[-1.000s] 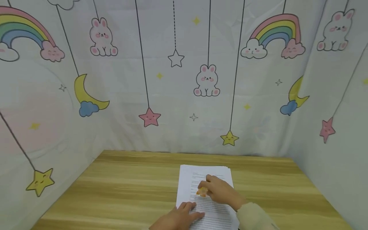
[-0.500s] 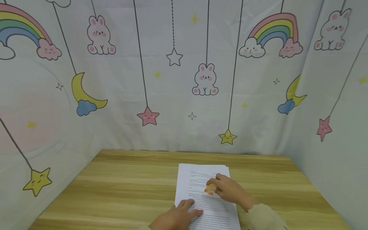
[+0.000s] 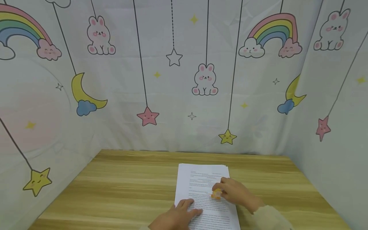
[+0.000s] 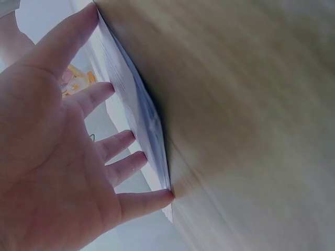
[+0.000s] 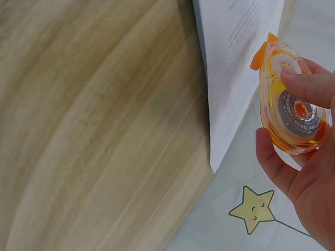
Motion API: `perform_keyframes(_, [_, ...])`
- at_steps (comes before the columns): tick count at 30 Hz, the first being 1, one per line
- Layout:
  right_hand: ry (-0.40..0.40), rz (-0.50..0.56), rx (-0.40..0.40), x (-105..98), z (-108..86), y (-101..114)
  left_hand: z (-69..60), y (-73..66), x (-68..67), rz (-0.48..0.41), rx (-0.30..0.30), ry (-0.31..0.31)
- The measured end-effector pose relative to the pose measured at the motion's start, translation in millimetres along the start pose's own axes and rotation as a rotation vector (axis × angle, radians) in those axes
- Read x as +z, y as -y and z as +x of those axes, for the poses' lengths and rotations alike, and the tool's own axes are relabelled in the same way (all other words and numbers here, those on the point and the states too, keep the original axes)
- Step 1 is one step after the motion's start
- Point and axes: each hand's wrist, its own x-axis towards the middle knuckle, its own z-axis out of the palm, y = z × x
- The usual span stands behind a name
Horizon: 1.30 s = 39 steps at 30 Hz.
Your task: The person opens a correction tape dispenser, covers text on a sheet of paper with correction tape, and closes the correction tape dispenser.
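Observation:
A stack of printed paper [image 3: 207, 207] lies on the wooden table. My right hand [image 3: 237, 193] grips an orange, see-through correction tape [image 5: 296, 99] over the upper right part of the top sheet. In the right wrist view the thumb presses one face of its casing, and its orange tip [image 5: 259, 55] points toward the paper. With fingers spread, my left hand [image 3: 176, 215] rests on the lower left of the stack. The left wrist view shows the fingertips [image 4: 137, 159] touching the paper near its edge.
Wood-grain table [image 3: 123, 185] surrounds the stack. Behind and at both sides hangs a white cloth [image 3: 172, 134] printed with stars, rabbits, moons and rainbows.
My right hand has moved to the right across the page with the correction tape in it. The left hand stays at about the same place on the paper.

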Motion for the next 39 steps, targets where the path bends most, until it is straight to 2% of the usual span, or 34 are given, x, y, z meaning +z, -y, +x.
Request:
perform_keyframes(3, [0.02, -0.011, -0.01, 1.4, -1.9, 1.0, -2.3, 0.1, -0.8, -0.004, -0.004, -0.002])
perform_keyframes(10, [-0.029, -0.026, -0.096, 6.9, -1.1, 2.9, -4.5, 1.0, -0.1, 0.013, 0.015, -0.002])
perform_keyframes(14, [-0.025, -0.038, -0.112, 7.6, -0.4, 5.4, -4.3, 1.9, 1.8, 0.029, 0.025, 0.0])
perform_keyframes(18, [0.017, -0.132, -0.107, 6.9, -0.9, 10.3, -2.8, 2.5, 1.6, 0.019, 0.017, 0.011])
perform_keyframes(22, [0.021, -0.26, -0.163, 6.5, -1.3, 15.4, -1.8, 2.2, 0.7, 0.027, 0.01, -0.001])
perform_keyframes(25, [0.009, -0.306, -0.204, 6.0, -0.1, 17.9, -2.2, 2.1, 0.9, 0.051, 0.025, -0.027])
perform_keyframes(31, [0.049, -0.319, -0.218, 4.8, 0.9, 17.9, -1.3, 3.0, 1.8, 0.061, 0.027, -0.017])
perform_keyframes(39, [-0.003, -0.312, -0.255, 7.1, -1.9, 10.0, 1.9, 2.8, 3.3, 0.074, 0.033, -0.016])
